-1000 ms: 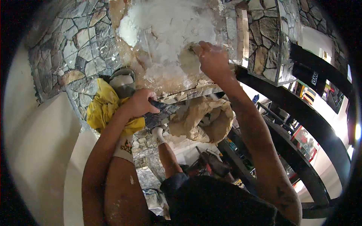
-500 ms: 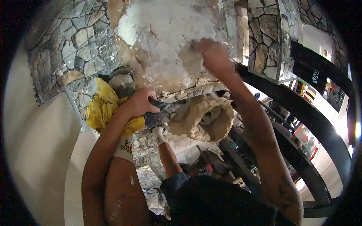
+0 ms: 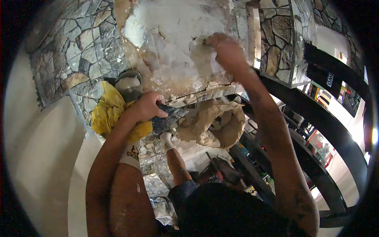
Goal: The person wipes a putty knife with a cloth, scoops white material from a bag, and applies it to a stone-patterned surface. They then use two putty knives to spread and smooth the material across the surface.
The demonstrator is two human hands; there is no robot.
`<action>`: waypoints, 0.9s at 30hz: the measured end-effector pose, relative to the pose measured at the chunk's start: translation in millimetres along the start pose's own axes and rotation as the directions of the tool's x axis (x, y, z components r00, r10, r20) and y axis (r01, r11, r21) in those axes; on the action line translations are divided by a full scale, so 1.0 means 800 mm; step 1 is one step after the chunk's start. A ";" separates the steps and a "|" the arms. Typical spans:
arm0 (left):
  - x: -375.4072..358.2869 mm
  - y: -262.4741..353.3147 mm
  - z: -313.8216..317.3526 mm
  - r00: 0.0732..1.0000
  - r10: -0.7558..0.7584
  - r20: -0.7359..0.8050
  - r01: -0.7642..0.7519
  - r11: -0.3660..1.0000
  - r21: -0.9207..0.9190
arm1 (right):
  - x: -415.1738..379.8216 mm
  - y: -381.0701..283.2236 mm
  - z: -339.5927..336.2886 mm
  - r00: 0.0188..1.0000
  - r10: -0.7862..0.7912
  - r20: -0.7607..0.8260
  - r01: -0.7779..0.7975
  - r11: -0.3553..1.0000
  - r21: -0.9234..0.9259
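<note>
My left hand (image 3: 150, 106) grips the dark handle of a wide scraper (image 3: 169, 119), whose grey-smeared blade points right, just below the front edge of a worktop. My right hand (image 3: 227, 49) is closed over the worktop's pale, powder-smeared surface (image 3: 169, 59). A small dark tip (image 3: 205, 42) shows at its fingers; what it belongs to is hidden. Below that hand lies a smoother greyish patch on the surface. A heap of white powder (image 3: 134, 31) lies at the worktop's upper left. Beside my left hand are a yellow cloth (image 3: 108, 104) and a cup-like container (image 3: 129, 87) with pale stuff inside.
An open brown paper bag (image 3: 221, 126) stands below the worktop's edge. Stone-patterned surfaces (image 3: 89, 39) flank the worktop. Dark curved rails (image 3: 331, 114) run along the right, with cluttered goods beyond. My legs and feet are below, on the stone-patterned step.
My right hand has shifted slightly up over the powdery surface, uncovering more of the greyish patch. My left hand stays nearly in place, with the scraper's blade turned a little.
</note>
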State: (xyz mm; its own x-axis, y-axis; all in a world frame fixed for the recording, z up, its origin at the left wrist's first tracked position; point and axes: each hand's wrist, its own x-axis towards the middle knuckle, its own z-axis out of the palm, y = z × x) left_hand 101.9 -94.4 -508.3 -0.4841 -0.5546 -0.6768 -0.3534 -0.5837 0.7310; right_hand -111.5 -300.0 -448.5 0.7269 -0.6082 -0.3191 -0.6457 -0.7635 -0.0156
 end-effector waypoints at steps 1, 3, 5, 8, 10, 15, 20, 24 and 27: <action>0.000 0.001 0.003 0.997 -0.056 0.044 0.059 0.997 -0.054 | 0.003 0.003 -0.014 0.997 0.074 -0.028 -0.070 0.990 0.121; 0.001 -0.002 0.008 0.997 0.075 -0.032 -0.074 0.997 0.038 | -0.004 0.010 0.027 0.990 -0.045 -0.134 0.048 0.999 0.015; 0.001 -0.002 0.000 0.991 0.118 -0.066 -0.116 0.993 0.029 | -0.004 -0.005 0.036 0.991 -0.035 -0.126 0.028 0.998 -0.052; 0.000 -0.010 0.009 0.999 0.036 -0.025 -0.038 0.994 -0.107 | 0.004 0.010 -0.012 0.994 -0.059 -0.096 0.062 0.998 0.028; 0.011 -0.013 0.007 1.000 0.017 -0.010 -0.017 0.999 -0.047 | 0.005 -0.001 -0.009 0.993 0.003 -0.117 -0.002 1.000 0.006; 0.004 -0.015 0.009 0.998 0.038 -0.052 -0.044 0.992 -0.118 | 0.010 0.003 -0.009 0.998 -0.021 -0.057 0.020 1.000 -0.022; 0.004 -0.008 0.003 0.995 0.086 -0.057 -0.084 0.996 0.024 | 0.000 -0.007 0.016 0.994 -0.067 -0.092 0.065 0.998 -0.017; -0.001 0.004 0.003 0.999 0.016 0.029 -0.018 0.999 0.050 | 0.013 0.007 -0.008 0.987 0.140 -0.074 -0.132 0.985 0.109; -0.003 0.004 -0.004 0.999 0.047 -0.027 -0.045 0.997 0.070 | 0.007 0.021 0.022 0.988 -0.095 -0.124 0.100 0.994 0.033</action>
State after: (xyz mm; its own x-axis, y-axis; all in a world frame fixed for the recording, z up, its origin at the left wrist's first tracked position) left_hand 104.4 -96.7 -504.7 -0.4784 -0.5971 -0.6439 -0.3865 -0.5153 0.7649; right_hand -122.3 -312.7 -467.2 0.8083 -0.5551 -0.1963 -0.5773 -0.8127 -0.0789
